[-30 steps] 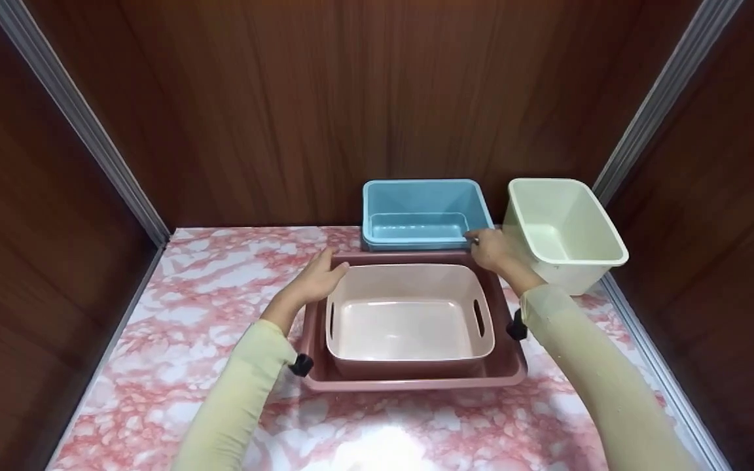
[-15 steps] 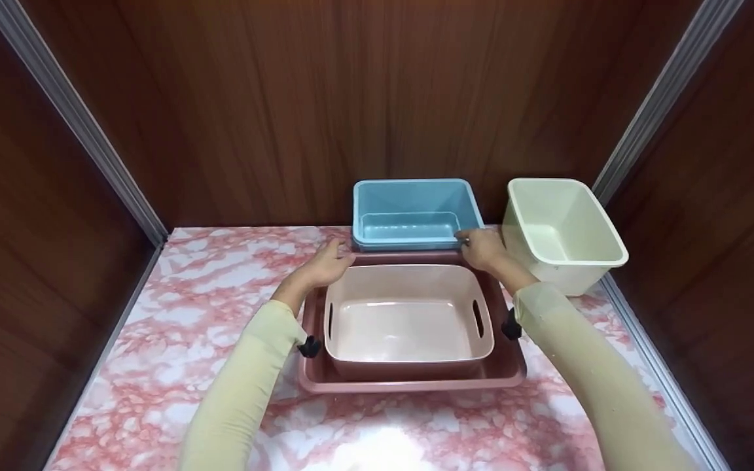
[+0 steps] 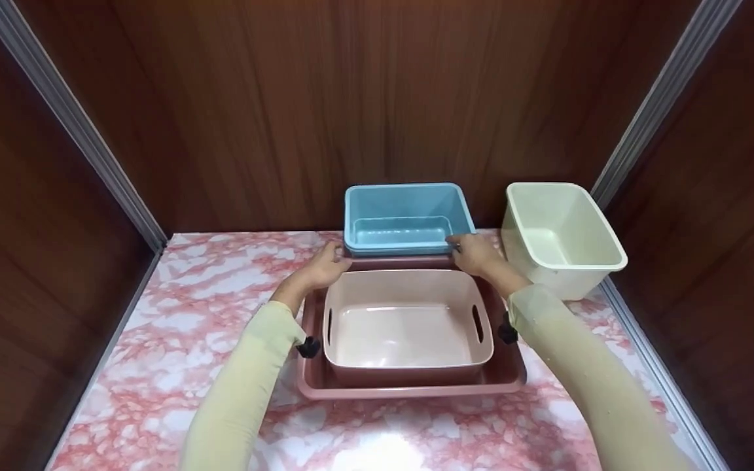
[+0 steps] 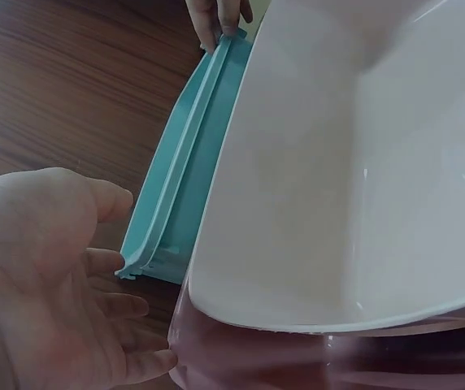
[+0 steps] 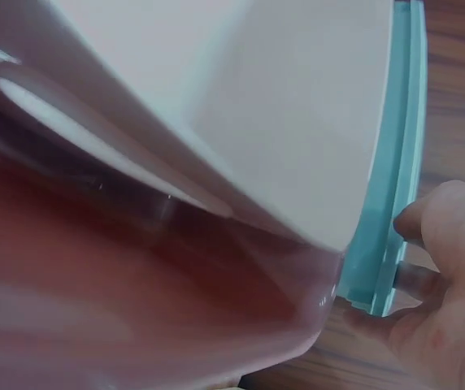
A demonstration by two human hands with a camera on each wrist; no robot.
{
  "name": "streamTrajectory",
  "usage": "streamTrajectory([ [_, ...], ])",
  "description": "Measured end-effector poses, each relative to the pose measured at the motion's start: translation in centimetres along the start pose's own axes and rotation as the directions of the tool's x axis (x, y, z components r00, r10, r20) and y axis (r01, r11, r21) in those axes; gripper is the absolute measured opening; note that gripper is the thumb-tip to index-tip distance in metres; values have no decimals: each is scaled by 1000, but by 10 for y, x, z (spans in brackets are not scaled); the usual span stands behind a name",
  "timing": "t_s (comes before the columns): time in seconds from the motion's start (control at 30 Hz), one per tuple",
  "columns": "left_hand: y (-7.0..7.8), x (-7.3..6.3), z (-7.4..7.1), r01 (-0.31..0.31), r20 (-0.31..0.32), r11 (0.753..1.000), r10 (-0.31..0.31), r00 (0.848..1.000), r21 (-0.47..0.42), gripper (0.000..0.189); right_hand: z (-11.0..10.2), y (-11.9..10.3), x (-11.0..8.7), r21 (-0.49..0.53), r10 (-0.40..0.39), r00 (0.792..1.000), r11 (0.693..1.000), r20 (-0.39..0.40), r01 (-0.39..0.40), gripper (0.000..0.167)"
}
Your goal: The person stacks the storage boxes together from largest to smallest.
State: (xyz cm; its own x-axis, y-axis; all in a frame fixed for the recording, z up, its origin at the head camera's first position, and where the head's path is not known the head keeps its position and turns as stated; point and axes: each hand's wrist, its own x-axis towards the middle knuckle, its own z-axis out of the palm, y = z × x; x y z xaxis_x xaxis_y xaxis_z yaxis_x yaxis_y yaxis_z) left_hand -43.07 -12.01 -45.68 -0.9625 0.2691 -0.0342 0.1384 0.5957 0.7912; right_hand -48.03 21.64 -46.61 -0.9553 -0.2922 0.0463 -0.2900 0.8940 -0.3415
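Note:
A light blue plastic bin [image 3: 404, 201] stands at the back against the wooden wall. My right hand [image 3: 475, 254] grips its front right corner, thumb over the rim; in the right wrist view, the fingers of the right hand [image 5: 452, 284] curl below that edge. My left hand [image 3: 324, 267] is at the bin's front left corner. In the left wrist view the left hand [image 4: 62, 276] has loosely spread fingers, with fingertips right at the blue corner. In front lies a pale pink bin [image 3: 396, 333] with handle slots, nested in a wider dark pink basin [image 3: 410, 392].
A taller cream bin [image 3: 563, 280] stands to the right, near the side wall. Dark wooden panels [image 3: 285, 118] enclose the back and both sides. Red and white marbled tabletop [image 3: 187, 320] shows to the left and in front of the basin.
The blue bin has slid left along the back wall, with my right hand on its corner. My left hand has shifted right toward the bin's left corner. The pink containers stay in place.

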Motion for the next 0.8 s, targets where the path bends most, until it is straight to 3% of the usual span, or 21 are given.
streamTrajectory([
  [0.33,0,7,-2,3,11,1000,-3,1000,5,53,5,-2,-1,37,-30,999,999,45,29,42],
  [0.5,-5,14,-11,30,17,999,-29,999,-25,50,-10,0,-1,62,-59,994,997,91,53,45],
  [0.57,-9,20,-15,38,30,997,-36,999,-63,49,-20,1,1,96,-42,995,995,87,34,46],
  [0.6,-21,29,-17,6,27,995,-4,1000,-100,49,-25,2,2,116,-24,996,993,82,14,47],
  [0.7,-22,37,-25,53,55,989,-45,997,-140,51,-38,7,8,180,56,997,982,60,-66,51],
  [0.8,-16,40,-34,112,80,985,-103,991,-128,56,-48,13,14,286,153,985,943,81,-170,56],
])
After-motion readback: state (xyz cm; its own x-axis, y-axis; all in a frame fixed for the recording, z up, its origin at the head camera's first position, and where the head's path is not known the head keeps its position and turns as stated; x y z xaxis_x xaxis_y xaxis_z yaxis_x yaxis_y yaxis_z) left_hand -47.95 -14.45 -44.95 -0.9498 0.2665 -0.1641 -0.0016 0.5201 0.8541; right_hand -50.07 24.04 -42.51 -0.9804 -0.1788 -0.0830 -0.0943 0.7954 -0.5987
